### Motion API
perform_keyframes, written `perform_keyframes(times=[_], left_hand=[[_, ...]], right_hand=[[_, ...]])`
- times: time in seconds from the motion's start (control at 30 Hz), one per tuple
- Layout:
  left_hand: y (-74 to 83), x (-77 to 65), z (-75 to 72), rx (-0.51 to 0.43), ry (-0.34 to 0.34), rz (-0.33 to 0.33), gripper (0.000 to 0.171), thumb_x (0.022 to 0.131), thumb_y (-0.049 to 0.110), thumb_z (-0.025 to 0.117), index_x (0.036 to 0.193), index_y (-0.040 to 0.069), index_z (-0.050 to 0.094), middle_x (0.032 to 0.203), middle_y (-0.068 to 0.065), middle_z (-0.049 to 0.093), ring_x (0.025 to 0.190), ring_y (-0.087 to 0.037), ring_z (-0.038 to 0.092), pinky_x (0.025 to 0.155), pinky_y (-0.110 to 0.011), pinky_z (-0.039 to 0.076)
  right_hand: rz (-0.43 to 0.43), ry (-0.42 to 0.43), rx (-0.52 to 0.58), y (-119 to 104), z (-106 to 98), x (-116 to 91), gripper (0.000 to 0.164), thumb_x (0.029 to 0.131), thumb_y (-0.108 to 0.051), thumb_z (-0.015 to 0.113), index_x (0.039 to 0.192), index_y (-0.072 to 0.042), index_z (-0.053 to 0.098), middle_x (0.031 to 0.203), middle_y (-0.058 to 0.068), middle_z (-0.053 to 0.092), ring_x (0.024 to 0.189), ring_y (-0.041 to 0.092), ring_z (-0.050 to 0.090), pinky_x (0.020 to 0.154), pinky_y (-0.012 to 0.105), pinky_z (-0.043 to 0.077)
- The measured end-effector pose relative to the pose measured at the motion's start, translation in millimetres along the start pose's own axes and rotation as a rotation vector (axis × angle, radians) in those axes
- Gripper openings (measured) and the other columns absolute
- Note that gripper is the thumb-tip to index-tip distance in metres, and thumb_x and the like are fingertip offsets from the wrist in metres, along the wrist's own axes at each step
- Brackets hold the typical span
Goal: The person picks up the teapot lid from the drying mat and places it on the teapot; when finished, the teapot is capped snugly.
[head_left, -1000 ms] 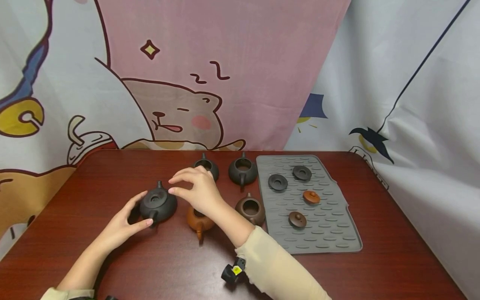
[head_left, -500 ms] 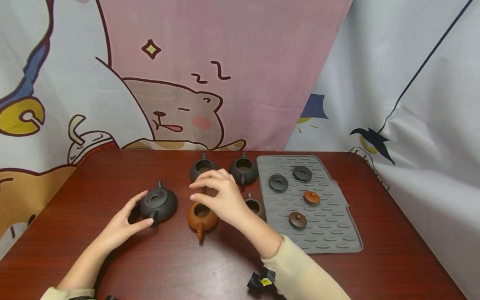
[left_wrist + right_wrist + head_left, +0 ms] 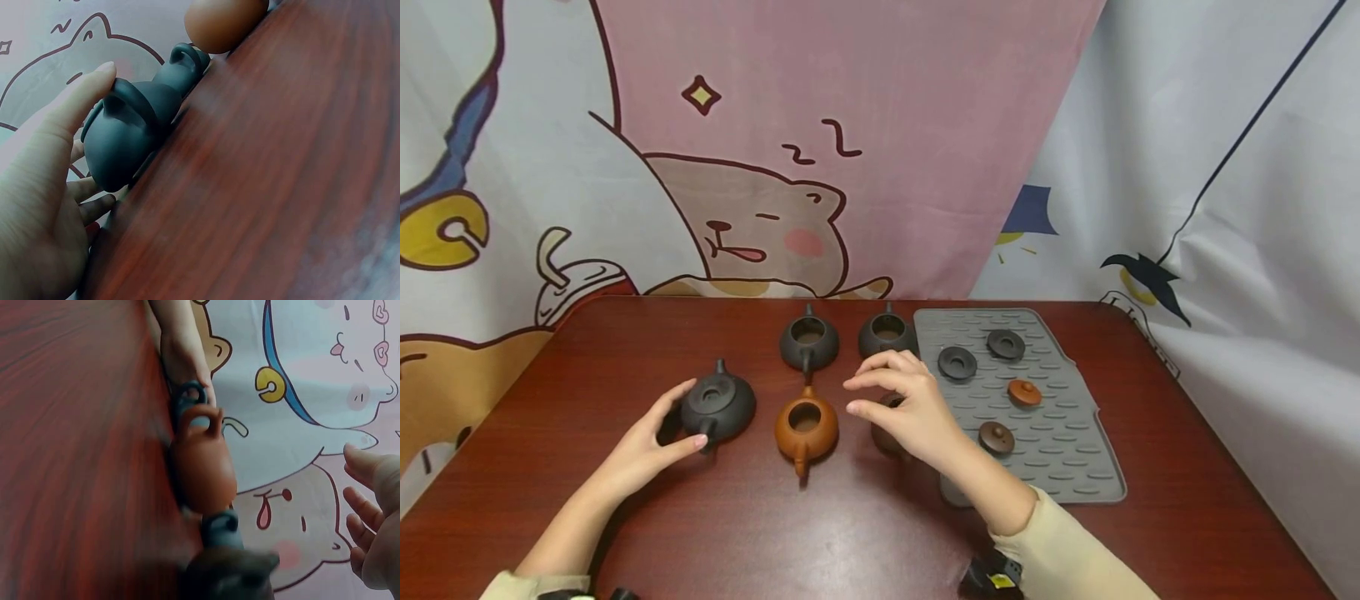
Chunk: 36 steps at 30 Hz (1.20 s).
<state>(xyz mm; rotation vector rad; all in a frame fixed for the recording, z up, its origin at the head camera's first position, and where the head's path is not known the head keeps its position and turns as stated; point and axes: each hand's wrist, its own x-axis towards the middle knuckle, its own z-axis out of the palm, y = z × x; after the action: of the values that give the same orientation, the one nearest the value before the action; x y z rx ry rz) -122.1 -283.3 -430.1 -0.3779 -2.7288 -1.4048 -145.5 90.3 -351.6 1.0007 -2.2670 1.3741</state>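
My left hand holds a black teapot on the left of the table, a dark lid on its top. In the left wrist view the thumb lies by the handle of this teapot and the fingers reach round its far side. My right hand hovers with loosely bent, parted fingers and holds nothing. It partly hides a brown teapot. An orange clay teapot, lidless, stands between the hands; in the right wrist view it appears beyond the right hand.
Two lidless dark teapots, one behind the orange one and one farther right, stand at the back. A grey ridged mat on the right bears two black lids, an orange lid and a brown lid. A printed cloth hangs behind.
My right hand has moved right, from beside the black teapot, past the orange teapot to above the brown one. The left hand and its teapot have stayed in place.
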Motion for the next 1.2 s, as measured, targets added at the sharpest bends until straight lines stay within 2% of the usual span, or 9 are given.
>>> perform_keyframes(times=[0.27, 0.4, 0.53, 0.67, 0.77, 0.83, 0.9, 1.07, 1.2], left_hand=[[0.5, 1.3, -0.7, 0.014, 0.001, -0.005, 0.079, 0.085, 0.021, 0.074, 0.150, 0.018, 0.029, 0.144, -0.017, 0.038, 0.128, -0.038, 0.036, 0.091, -0.010, 0.027], [0.8, 1.5, -0.7, 0.025, -0.001, -0.011, 0.079, 0.086, 0.022, 0.074, 0.150, 0.019, 0.029, 0.144, -0.017, 0.039, 0.128, -0.038, 0.036, 0.091, -0.014, 0.029], [0.9, 1.3, -0.7, 0.025, -0.002, -0.016, 0.079, 0.086, 0.022, 0.074, 0.151, 0.019, 0.029, 0.144, -0.018, 0.039, 0.128, -0.038, 0.037, 0.092, -0.015, 0.029], [1.8, 1.4, -0.7, 0.026, -0.001, -0.021, 0.079, 0.086, 0.022, 0.074, 0.151, 0.019, 0.029, 0.144, -0.017, 0.038, 0.128, -0.037, 0.036, 0.096, -0.027, 0.031], [1.8, 1.8, -0.5, 0.027, -0.002, -0.019, 0.079, 0.086, 0.022, 0.074, 0.151, 0.018, 0.029, 0.144, -0.018, 0.038, 0.128, -0.037, 0.036, 0.096, -0.027, 0.031], [1.7, 1.9, -0.5, 0.029, -0.003, -0.016, 0.079, 0.086, 0.022, 0.074, 0.151, 0.017, 0.029, 0.144, -0.018, 0.038, 0.128, -0.038, 0.036, 0.094, -0.020, 0.030], [1.9, 1.9, -0.8, 0.032, -0.006, -0.017, 0.079, 0.086, 0.022, 0.074, 0.151, 0.016, 0.029, 0.144, -0.019, 0.038, 0.128, -0.038, 0.036, 0.094, -0.019, 0.030], [3.4, 1.0, -1.5, 0.036, -0.006, -0.018, 0.080, 0.085, 0.022, 0.074, 0.151, 0.014, 0.028, 0.144, -0.019, 0.038, 0.128, -0.038, 0.035, 0.097, -0.028, 0.031], [5.4, 0.5, -3.2, 0.030, 0.014, 0.009, 0.080, 0.085, 0.019, 0.074, 0.150, 0.012, 0.028, 0.143, -0.018, 0.039, 0.127, -0.037, 0.036, 0.095, -0.018, 0.028]], right_hand=[[0.051, 0.014, -0.053, 14, -29, -26, 0.025, 0.075, -0.013, 0.082, 0.100, -0.015, 0.076, 0.103, -0.007, 0.062, 0.093, 0.014, 0.050, 0.078, 0.036, 0.040], [0.076, 0.015, -0.097, 23, -43, -40, 0.028, 0.072, -0.011, 0.082, 0.099, -0.011, 0.075, 0.102, -0.004, 0.063, 0.095, 0.017, 0.050, 0.079, 0.037, 0.041], [0.100, 0.022, -0.147, 32, -57, -51, 0.029, 0.073, -0.010, 0.082, 0.101, -0.012, 0.075, 0.104, -0.003, 0.062, 0.099, 0.017, 0.051, 0.080, 0.035, 0.043], [0.134, 0.032, -0.175, 37, -71, -62, 0.031, 0.074, -0.008, 0.081, 0.103, -0.015, 0.075, 0.105, -0.006, 0.062, 0.101, 0.015, 0.051, 0.081, 0.032, 0.043], [0.147, 0.047, -0.198, 44, -81, -70, 0.031, 0.074, -0.005, 0.082, 0.103, -0.013, 0.075, 0.103, -0.006, 0.062, 0.100, 0.014, 0.051, 0.082, 0.029, 0.041], [0.170, 0.061, -0.218, 49, -88, -75, 0.030, 0.074, -0.004, 0.081, 0.102, -0.012, 0.075, 0.102, -0.005, 0.063, 0.101, 0.014, 0.052, 0.083, 0.028, 0.040], [0.201, 0.079, -0.239, 55, -95, -79, 0.030, 0.075, -0.005, 0.081, 0.103, -0.013, 0.075, 0.102, -0.007, 0.062, 0.101, 0.012, 0.051, 0.084, 0.026, 0.040], [0.269, 0.126, -0.274, 65, -112, -86, 0.029, 0.078, -0.004, 0.078, 0.106, -0.010, 0.074, 0.102, -0.004, 0.062, 0.095, 0.019, 0.053, 0.078, 0.027, 0.043], [0.298, 0.148, -0.301, 74, -123, -90, 0.027, 0.081, -0.005, 0.076, 0.108, -0.008, 0.072, 0.101, -0.001, 0.062, 0.085, 0.021, 0.052, 0.070, 0.026, 0.042]])
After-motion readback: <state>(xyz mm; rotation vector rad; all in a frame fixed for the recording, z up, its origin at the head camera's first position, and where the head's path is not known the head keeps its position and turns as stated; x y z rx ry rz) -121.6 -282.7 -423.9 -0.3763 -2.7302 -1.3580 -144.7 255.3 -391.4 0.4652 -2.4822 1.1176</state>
